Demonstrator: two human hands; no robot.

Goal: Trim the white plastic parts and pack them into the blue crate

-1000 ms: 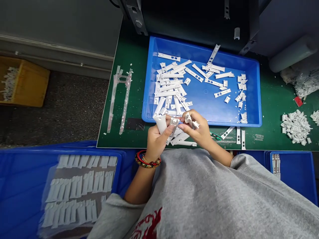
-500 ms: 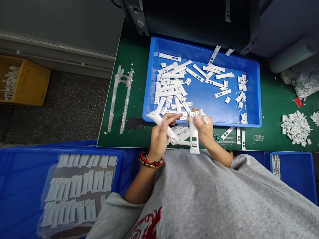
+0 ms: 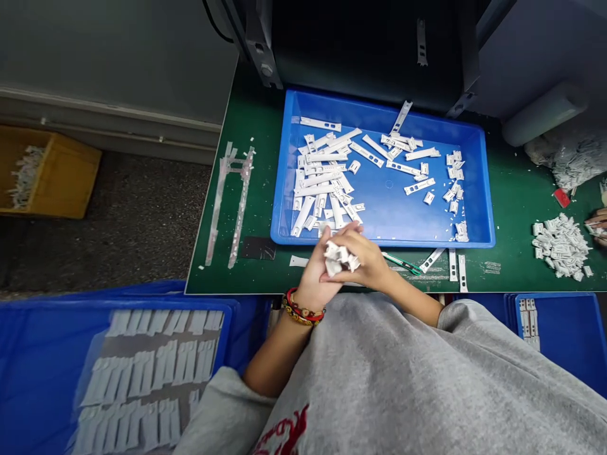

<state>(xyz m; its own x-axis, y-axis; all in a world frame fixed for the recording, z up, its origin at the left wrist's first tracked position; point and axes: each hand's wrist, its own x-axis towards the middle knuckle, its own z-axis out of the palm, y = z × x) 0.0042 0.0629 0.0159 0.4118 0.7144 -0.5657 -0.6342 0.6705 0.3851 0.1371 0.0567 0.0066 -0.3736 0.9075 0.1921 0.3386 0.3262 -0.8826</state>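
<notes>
My left hand (image 3: 313, 273) and my right hand (image 3: 372, 260) are together over the table's front edge, closed around a small bundle of white plastic parts (image 3: 338, 258). Only the notched ends of these parts show, pointing up toward me; the rest is hidden by palms and fingers. Just beyond my fingers is a blue tray (image 3: 389, 241). In its left half lies a heap of long white plastic strips (image 3: 322, 180), some with slots. Short white clips (image 3: 455, 165) are gathered along its right side. A loose white strip (image 3: 298, 261) lies left of my hands.
A green cutter (image 3: 403, 263) and slotted strips (image 3: 462, 273) lie right of my hands. Another person's hand (image 3: 599, 226) is at the far right beside a pile of clips (image 3: 562, 246). A blue crate (image 3: 227, 354) with rows of strips stands lower left. A dark machine (image 3: 370, 50) stands behind.
My hands have come together; strips held apart before are now bundled between them. The bundle has turned end-on toward me. Another person's hand has appeared at the right edge.
</notes>
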